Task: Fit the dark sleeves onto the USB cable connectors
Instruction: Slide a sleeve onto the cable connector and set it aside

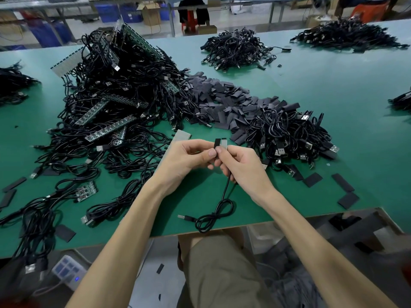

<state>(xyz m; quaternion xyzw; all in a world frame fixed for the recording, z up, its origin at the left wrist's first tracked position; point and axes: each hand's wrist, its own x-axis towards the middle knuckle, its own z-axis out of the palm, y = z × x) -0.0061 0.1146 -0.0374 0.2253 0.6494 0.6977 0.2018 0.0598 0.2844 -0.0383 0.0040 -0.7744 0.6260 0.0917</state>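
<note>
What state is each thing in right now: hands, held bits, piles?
left hand: pinches dark sleeve.
right hand: pinches connector.
dark sleeve: beside connector, not yet on it.
cable: hangs from right hand, looped on table.
sleeve pile: loose heap on table.
cable heaps: tangled.

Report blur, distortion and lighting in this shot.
Head view: soft even light, faint shadows; wide-angle bend bows the green table edges; left hand, right hand, dark sleeve and USB cable are sharp; bottom corners smear, including the power strip.
</note>
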